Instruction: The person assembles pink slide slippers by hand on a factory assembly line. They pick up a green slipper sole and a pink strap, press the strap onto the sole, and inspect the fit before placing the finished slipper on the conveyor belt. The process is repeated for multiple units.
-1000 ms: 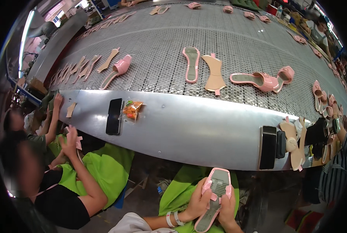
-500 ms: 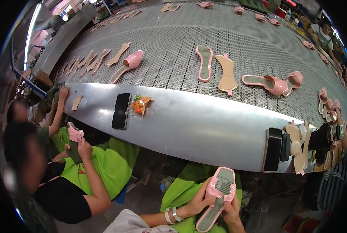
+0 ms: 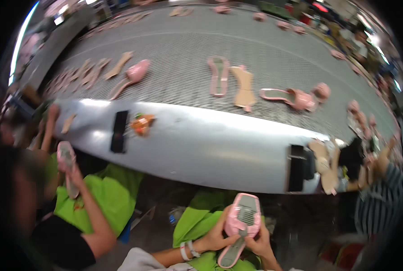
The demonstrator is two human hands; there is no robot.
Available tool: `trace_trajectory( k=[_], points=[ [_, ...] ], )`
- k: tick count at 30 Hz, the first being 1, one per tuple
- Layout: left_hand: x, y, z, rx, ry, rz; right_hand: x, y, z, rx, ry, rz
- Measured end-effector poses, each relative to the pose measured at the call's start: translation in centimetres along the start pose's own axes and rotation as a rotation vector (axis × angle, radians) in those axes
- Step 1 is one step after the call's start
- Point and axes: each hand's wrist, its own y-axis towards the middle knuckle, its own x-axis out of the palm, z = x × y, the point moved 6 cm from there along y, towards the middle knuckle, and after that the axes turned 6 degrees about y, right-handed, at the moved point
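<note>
A pink slide sandal (image 3: 247,207) with a grey-green insole is held over my lap, its toe pointing away from me. My left hand (image 3: 218,235) grips it along the left side, thumb near the strap. The other side is gripped by my right hand (image 3: 261,244), with fingers partly hidden beneath the shoe. The strap looks folded outward to both sides, but blur hides its detail. Beneath the sandal lies my green apron (image 3: 190,221).
A metal ledge (image 3: 201,149) carries a phone (image 3: 119,131), a small orange packet (image 3: 142,124), another phone (image 3: 295,167) and tan insole pieces (image 3: 326,167). Beyond, a mesh conveyor (image 3: 174,67) holds pink sandals (image 3: 296,98). On the left, a co-worker's hand (image 3: 76,175) holds another sandal.
The view has swung right, so the scene shifts left and blurs. My sandal stays in both hands, its strap shape slightly altered. The co-worker at left has turned their sandal upright.
</note>
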Motion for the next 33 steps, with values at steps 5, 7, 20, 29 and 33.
trace_trajectory(
  k=[5, 7, 20, 29, 33],
  points=[
    [0.6, 0.1, -0.1, -0.075, -0.152, -0.15, -0.3, 0.1, -2.1, -0.035, -0.13, -0.145],
    [1.2, -0.4, -2.9, -0.35, -0.331, -0.478, -1.0, -0.5, -3.1, -0.089, -0.201, -0.117],
    [-4.9, 5.5, 12.0, -0.074, 0.73, 0.028, 4.0, 9.4, -7.8, -0.124, 0.205, 0.208],
    [-11.0, 0.2, 12.0, -0.274, 0.795, 0.072, 9.5, 38.1, -22.1, -0.315, 0.17, 0.169],
    [-12.7, 3.2, 11.9, -0.243, 1.056, 0.127, 2.5, 47.0, -18.6, -0.251, -0.865, 0.317]
  ],
)
